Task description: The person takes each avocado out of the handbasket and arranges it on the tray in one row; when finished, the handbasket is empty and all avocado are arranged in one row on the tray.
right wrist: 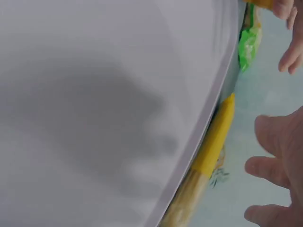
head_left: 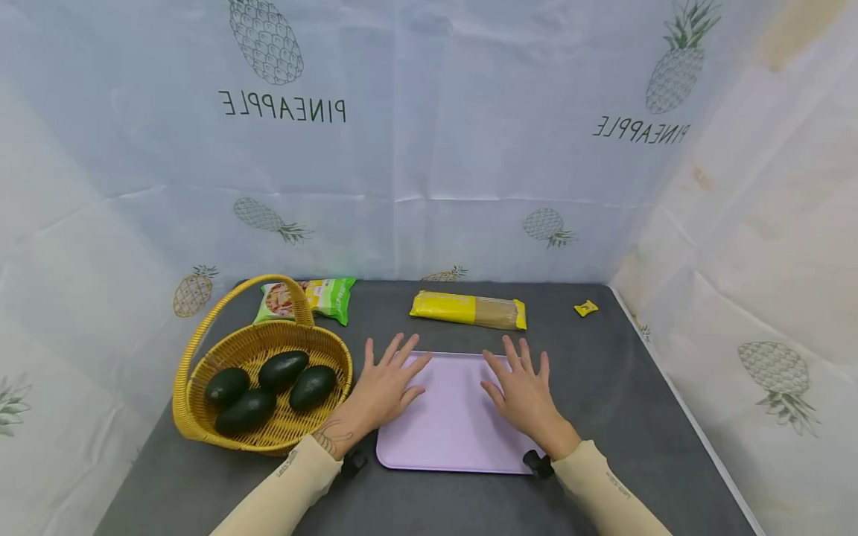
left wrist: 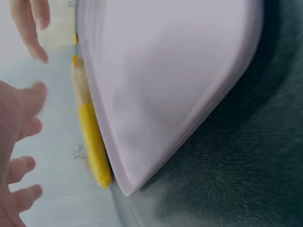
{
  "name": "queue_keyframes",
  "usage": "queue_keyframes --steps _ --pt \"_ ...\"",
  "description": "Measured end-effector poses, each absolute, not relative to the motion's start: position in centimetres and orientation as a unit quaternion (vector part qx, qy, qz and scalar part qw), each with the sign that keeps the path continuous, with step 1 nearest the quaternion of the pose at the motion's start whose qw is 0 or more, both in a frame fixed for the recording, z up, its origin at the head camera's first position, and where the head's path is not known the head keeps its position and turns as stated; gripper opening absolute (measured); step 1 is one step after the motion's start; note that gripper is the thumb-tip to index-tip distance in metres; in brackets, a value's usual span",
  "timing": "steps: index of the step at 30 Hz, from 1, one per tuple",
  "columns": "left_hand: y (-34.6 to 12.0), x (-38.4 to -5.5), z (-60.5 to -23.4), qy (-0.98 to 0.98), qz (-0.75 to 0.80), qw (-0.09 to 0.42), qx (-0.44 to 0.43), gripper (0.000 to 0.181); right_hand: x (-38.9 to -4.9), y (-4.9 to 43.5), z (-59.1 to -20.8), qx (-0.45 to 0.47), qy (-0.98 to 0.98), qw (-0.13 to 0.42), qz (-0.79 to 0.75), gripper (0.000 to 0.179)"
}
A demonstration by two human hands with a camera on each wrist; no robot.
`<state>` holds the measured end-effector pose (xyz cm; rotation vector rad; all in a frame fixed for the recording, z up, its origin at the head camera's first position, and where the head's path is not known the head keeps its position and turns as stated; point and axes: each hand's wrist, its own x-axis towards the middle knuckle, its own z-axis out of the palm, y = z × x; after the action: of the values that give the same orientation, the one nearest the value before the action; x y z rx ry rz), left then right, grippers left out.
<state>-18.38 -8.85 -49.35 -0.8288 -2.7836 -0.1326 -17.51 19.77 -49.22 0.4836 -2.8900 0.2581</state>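
Observation:
A pale purple tray (head_left: 447, 417) lies on the dark tabletop. My left hand (head_left: 383, 387) is spread over its left edge, and my right hand (head_left: 526, 394) is spread over its right side. Fingers on both hands are extended, and neither hand holds anything. In the right wrist view the tray (right wrist: 94, 118) carries a soft shadow, and the right hand (right wrist: 284, 161) appears above its surface. To the left of the left hand stands a yellow wicker basket (head_left: 328, 342) with a tall handle. Several dark green avocados (head_left: 313, 388) lie inside it.
Behind the tray lies a long yellow packet (head_left: 442, 307) with a see-through end showing tan contents. A green food bag (head_left: 331, 298) sits behind the basket, partly hidden by its handle. At the back right is a small yellow wrapped piece (head_left: 586, 308). Pineapple-print cloth (head_left: 429, 149) encloses the table.

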Motion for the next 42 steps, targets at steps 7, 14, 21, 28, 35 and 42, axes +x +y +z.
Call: queue_keyframes --steps 7,14,21,28,35,42 --pt "-10.5 -16.7 -47.4 -0.931 -0.083 0.192 -0.297 0.038 -17.5 17.4 -48.3 0.21 -0.957 0.153 0.131 0.039" --pt "-12.3 -15.6 -45.5 -0.916 -0.139 0.251 -0.28 0.029 -17.7 15.0 -46.5 0.245 -0.939 0.162 0.178 0.034" --pt "-14.2 -14.5 -43.8 -0.905 -0.149 0.311 -0.25 0.027 -17.7 12.6 -45.6 0.275 -0.921 0.177 0.212 0.032" --pt "-17.0 -13.5 -41.2 -0.883 -0.187 0.38 -0.2 0.031 -17.7 10.4 -45.0 0.289 -0.919 0.157 0.22 0.033" --pt "-19.6 -12.8 -38.4 -0.864 -0.21 0.436 -0.14 0.032 -17.7 8.5 -44.3 0.3 -0.911 0.15 0.239 0.034" --pt "-22.1 -11.9 -36.5 -0.819 -0.239 0.515 -0.082 0.032 -17.7 6.7 -43.8 0.314 -0.904 0.155 0.245 0.035"
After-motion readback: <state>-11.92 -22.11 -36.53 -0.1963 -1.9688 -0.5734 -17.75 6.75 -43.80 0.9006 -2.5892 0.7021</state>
